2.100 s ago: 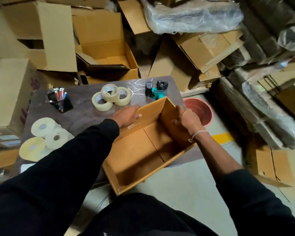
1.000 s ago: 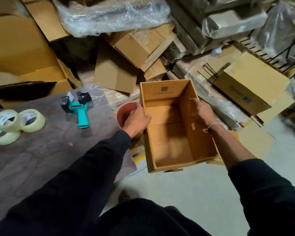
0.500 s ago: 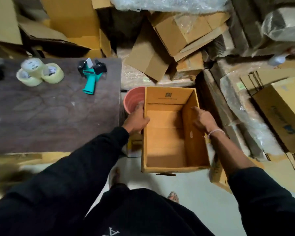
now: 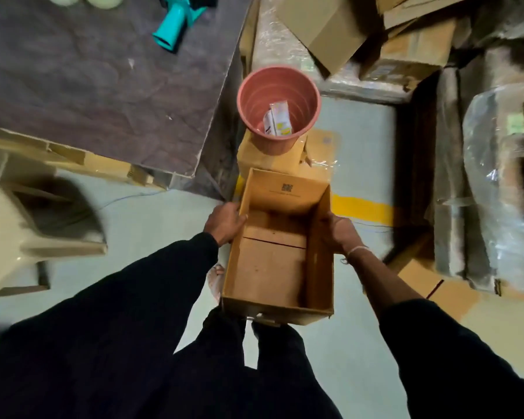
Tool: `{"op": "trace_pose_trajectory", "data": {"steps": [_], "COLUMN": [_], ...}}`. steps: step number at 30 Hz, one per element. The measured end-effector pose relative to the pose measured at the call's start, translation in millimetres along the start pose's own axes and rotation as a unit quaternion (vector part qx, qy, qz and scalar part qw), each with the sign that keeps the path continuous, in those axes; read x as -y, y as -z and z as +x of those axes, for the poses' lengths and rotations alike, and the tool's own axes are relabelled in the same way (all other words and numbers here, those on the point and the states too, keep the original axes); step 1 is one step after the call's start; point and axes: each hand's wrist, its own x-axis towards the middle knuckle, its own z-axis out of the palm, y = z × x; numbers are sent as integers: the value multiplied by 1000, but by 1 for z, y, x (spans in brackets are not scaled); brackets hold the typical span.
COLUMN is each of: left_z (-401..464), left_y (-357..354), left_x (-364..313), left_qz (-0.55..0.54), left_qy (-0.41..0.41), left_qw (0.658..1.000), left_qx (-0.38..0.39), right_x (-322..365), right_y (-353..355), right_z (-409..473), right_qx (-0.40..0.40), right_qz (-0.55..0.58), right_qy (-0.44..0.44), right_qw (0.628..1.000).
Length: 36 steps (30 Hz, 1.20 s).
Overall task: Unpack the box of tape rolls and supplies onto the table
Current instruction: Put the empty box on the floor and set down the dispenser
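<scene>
Cardboard boxes (image 4: 412, 52) pile up behind the grey floor. Left hand (image 4: 224, 222) grips the left wall of the open box (image 4: 270, 267); right hand (image 4: 339, 232) grips its right wall. Nothing lies inside the box. Just past it stands a pink bucket (image 4: 277, 101). Left of that bucket is the table (image 4: 88, 86), with a teal tape gun (image 4: 176, 25).

1 head-worn view looks steeply down, close over the box (image 4: 280, 252) and floor (image 4: 139, 219).

Empty box (image 4: 273, 267) between both hands (image 4: 224, 222)
</scene>
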Motion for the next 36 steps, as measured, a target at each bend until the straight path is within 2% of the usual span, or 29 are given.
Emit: {"op": "trace_pose_trajectory", "data": {"steps": [4,9,14,19,23,26,29,36], "left_z": [38,102,182,267,317,335,327,260], "left_y": [-45,-95,-144,-193,-224,-233,-225,-173], "left_x": [48,108,166,211,237,242,237,189], "left_qz": [12,-26,-69,-112,-92,-93,-115,-156], "left_qy": [22,68,89,99,71,55,51,17], "left_qw": [1000,996,991,988,993,994,992,986], "left_qx": [0,46,75,45,-4,-21,-12,54], "right_x": [-9,-22,-35,-47,-55,-55,-49,-7], "right_y": [-66,-142,-213,-279,-317,-329,-322,-243], "right_z": [50,122,202,285,333,339,320,236], "right_qx": [33,85,94,80,39,12,17,48], "right_qz": [-6,-25,-25,55,135,144,144,141], "right_qy": [-5,0,-5,-46,-76,-71,-34,-29], "right_qw": [999,996,995,994,987,987,989,988]}}
